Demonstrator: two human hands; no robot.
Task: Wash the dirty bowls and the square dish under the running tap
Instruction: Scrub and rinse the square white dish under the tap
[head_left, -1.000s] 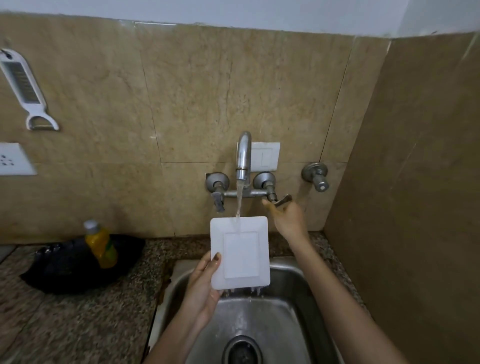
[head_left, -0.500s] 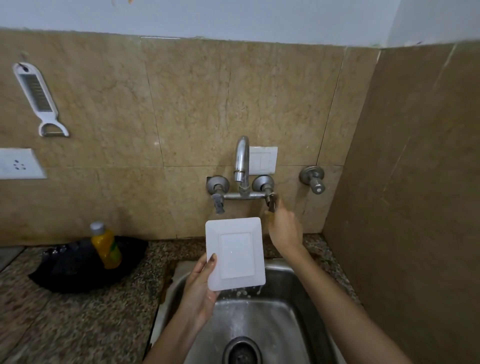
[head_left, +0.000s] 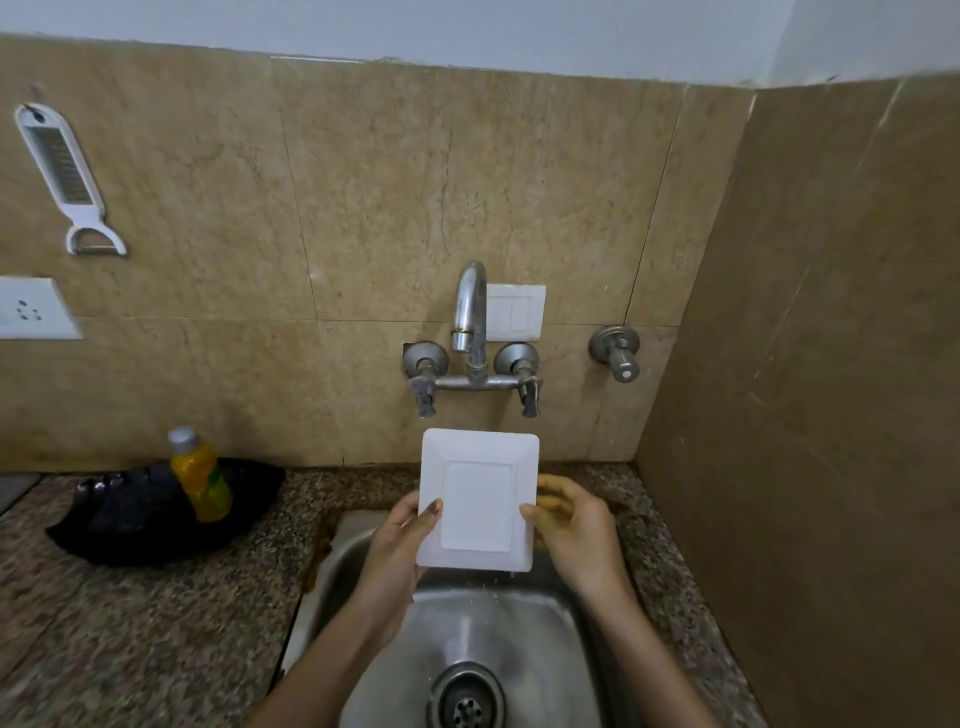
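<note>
A white square dish (head_left: 478, 499) is held upright over the steel sink (head_left: 566, 623), its face toward me. My left hand (head_left: 400, 540) grips its left edge, thumb on the front. My right hand (head_left: 571, 525) holds its right edge. The tap (head_left: 470, 312) on the wall above has no water coming out of it. A few drops fall from the dish's lower edge. No bowls are in view.
A yellow soap bottle (head_left: 200, 475) stands on a black cloth (head_left: 130, 514) on the granite counter at left. A white peeler (head_left: 65, 176) hangs on the tiled wall. A side wall closes in on the right. The drain (head_left: 465, 699) is in the sink's bottom.
The water stream has stopped. My right hand left the tap's right handle and came down to grip the dish's right edge. The dish moved slightly lower.
</note>
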